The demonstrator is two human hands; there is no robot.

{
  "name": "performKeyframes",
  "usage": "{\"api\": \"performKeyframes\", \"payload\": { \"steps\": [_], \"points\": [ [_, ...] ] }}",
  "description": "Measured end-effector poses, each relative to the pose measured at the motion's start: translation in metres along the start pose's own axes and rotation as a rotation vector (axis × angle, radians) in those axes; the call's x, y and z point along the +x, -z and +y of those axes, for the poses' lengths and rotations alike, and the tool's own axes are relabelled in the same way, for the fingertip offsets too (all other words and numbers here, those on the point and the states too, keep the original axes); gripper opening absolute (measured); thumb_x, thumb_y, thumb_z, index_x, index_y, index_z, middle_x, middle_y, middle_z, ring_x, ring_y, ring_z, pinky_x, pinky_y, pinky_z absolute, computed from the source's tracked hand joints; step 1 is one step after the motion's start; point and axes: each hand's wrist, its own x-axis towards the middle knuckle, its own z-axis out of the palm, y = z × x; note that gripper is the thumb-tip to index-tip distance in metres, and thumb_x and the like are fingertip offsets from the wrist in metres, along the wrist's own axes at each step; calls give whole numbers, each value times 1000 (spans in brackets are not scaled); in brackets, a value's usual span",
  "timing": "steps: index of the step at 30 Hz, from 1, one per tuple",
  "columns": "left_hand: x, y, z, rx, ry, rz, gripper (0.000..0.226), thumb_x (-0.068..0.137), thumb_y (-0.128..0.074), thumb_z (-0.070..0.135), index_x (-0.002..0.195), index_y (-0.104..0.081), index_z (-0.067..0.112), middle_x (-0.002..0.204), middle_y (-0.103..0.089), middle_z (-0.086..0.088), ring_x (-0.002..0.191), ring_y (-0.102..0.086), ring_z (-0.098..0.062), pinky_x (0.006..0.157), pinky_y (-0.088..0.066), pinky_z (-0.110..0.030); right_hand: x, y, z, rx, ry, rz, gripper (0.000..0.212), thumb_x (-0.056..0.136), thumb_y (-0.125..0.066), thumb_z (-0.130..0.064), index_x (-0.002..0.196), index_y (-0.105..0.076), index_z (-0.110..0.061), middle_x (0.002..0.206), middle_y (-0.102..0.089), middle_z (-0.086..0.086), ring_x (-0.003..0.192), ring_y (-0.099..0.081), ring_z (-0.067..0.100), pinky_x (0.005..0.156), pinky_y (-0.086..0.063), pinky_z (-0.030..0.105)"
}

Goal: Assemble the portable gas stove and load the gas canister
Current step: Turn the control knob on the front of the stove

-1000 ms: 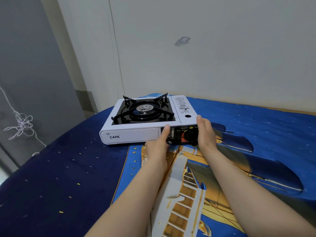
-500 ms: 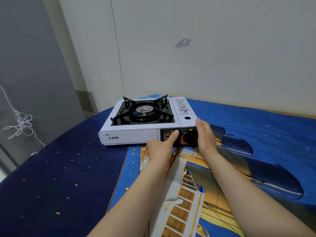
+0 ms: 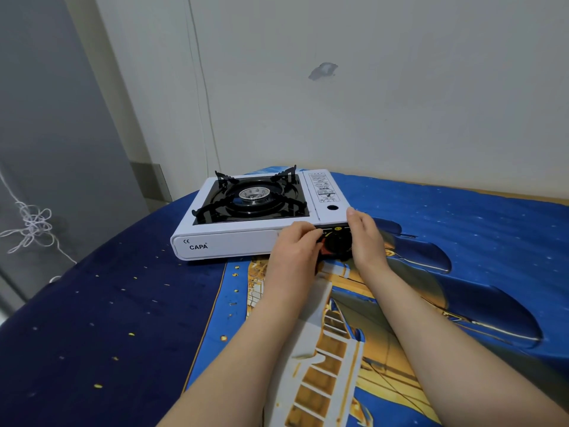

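Note:
A white portable gas stove (image 3: pixel 228 245) marked CAPA sits on the blue bedspread, with its black pan support (image 3: pixel 251 197) in place over the burner. The canister compartment lid (image 3: pixel 324 192) on its right is closed, and no canister shows. My left hand (image 3: pixel 292 251) is at the black control panel, fingers curled over a control lever just left of the round knob (image 3: pixel 338 243). My right hand (image 3: pixel 366 235) lies flat against the stove's front right corner, thumb tip on the top edge. Its fingers are hidden behind the stove's side.
The stove stands near the far edge of a bed with a blue and gold printed cover (image 3: pixel 462 257). A white wall (image 3: pixel 369 103) rises right behind it. On the left hang a grey panel and a tangled white string (image 3: pixel 34 223).
My left hand has moved right and up from the white front face onto the control panel, and its fingers have curled over the lever. My right hand has stayed at the corner.

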Motion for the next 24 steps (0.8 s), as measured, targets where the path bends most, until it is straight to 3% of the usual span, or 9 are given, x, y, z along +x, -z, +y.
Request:
{"api": "performKeyframes", "payload": {
  "steps": [9, 13, 24],
  "points": [
    [1, 2, -2, 29, -35, -30, 19, 69, -72, -2, 87, -77, 2, 80, -72, -12, 72, -66, -30, 57, -56, -37, 1, 1, 2, -19, 8, 1, 38, 94, -45, -52, 117, -56, -23, 102, -62, -12, 93, -59, 2, 66, -45, 21],
    [-3, 4, -1, 66, -53, -48, 31, 56, -85, -7, 82, -80, 8, 80, -76, -7, 68, -71, -26, 57, -58, -32, 0, 0, 2, -25, 7, -2, 37, 94, -45, -52, 116, -55, -24, 100, -62, -13, 89, -59, 0, 62, -44, 17],
    [-5, 9, 1, 82, -34, -75, 28, 55, -88, 3, 74, -80, 21, 70, -74, 7, 53, -68, -14, 42, -45, -18, -1, 0, 1, -58, 13, 4, 34, 94, -44, -52, 111, -55, -25, 98, -61, -13, 90, -59, 3, 65, -45, 24]
  ]
}}
